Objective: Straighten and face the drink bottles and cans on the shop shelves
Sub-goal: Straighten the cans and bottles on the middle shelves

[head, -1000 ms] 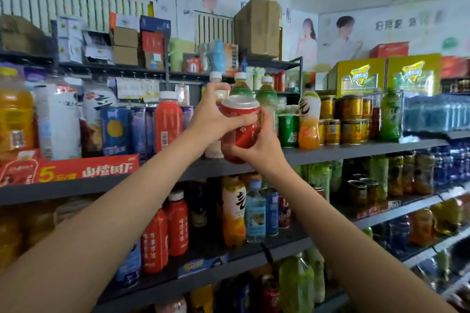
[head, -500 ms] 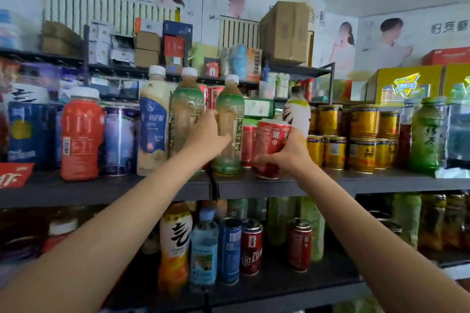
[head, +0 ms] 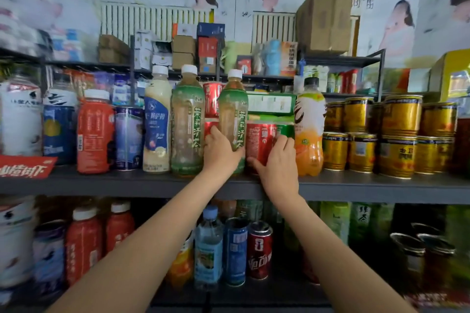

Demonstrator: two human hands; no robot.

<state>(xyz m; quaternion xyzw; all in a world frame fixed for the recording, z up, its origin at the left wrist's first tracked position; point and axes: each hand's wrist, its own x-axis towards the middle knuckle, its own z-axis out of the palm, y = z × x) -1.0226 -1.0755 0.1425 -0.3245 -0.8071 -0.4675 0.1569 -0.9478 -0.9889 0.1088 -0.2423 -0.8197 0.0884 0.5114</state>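
Observation:
A red can (head: 259, 145) stands upright on the grey shelf (head: 356, 187), between a green tea bottle (head: 233, 119) and an orange drink bottle (head: 309, 129). My right hand (head: 276, 162) grips the red can from its right side near the base. My left hand (head: 220, 151) wraps round the lower part of the green tea bottle. A second green tea bottle (head: 187, 122) stands just to the left, with a cream-and-blue bottle (head: 157, 122) beside it. More red cans (head: 212, 104) sit behind the bottles.
Stacked gold cans (head: 396, 134) fill the shelf to the right. Red bottles (head: 94, 132), blue cans (head: 128, 137) and white jugs stand to the left. The lower shelf holds a water bottle (head: 208, 249), a blue can (head: 235, 251) and a red can (head: 259, 249). Boxes crowd the top shelf.
The red can, held up in both hands a second ago, now stands on the shelf. My left hand moved from the can to the green tea bottle. The view shifted left.

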